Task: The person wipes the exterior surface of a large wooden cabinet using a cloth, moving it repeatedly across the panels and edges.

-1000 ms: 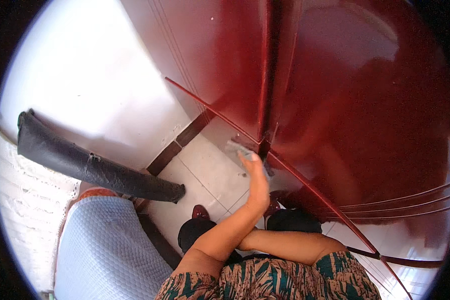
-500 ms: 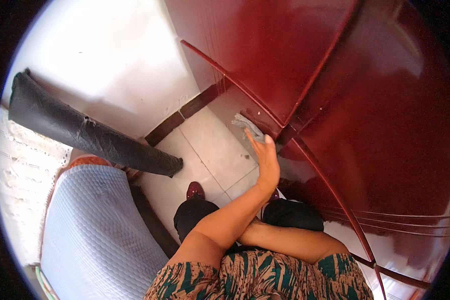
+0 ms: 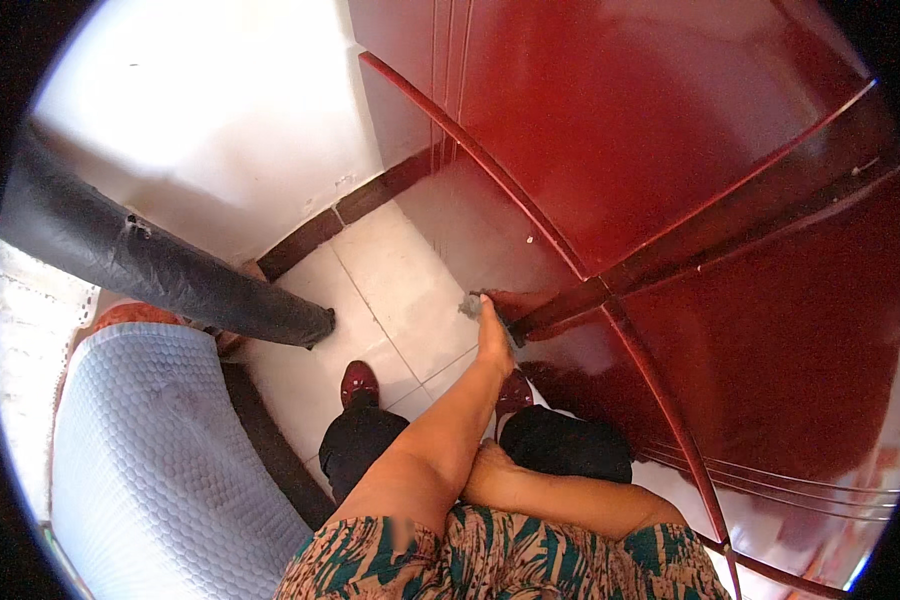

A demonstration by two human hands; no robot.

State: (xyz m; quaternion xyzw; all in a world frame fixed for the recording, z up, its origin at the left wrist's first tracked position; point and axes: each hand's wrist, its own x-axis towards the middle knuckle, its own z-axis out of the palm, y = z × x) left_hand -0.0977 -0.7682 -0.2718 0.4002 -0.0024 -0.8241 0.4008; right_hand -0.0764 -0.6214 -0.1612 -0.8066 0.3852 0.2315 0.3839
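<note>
My left hand (image 3: 493, 343) reaches down low beside a glossy dark red cabinet (image 3: 660, 150) and holds a grey cloth (image 3: 469, 305) against its lower side panel. Only a small part of the cloth shows past the fingers. My right forearm (image 3: 570, 497) lies across the front of my body. Near its wrist, my right hand (image 3: 484, 468) is tucked behind my left forearm, and its fingers are hidden.
Pale floor tiles (image 3: 390, 290) with a dark skirting lie below the white wall. A long dark roll (image 3: 190, 265) leans at the left, above a bed edge with a pale blue quilted cover (image 3: 160, 440). My dark red shoes (image 3: 359, 383) stand on the tiles.
My left hand has moved down along the cabinet's side with the cloth, closer to the floor. Less of the cloth shows now. My right arm stays folded across.
</note>
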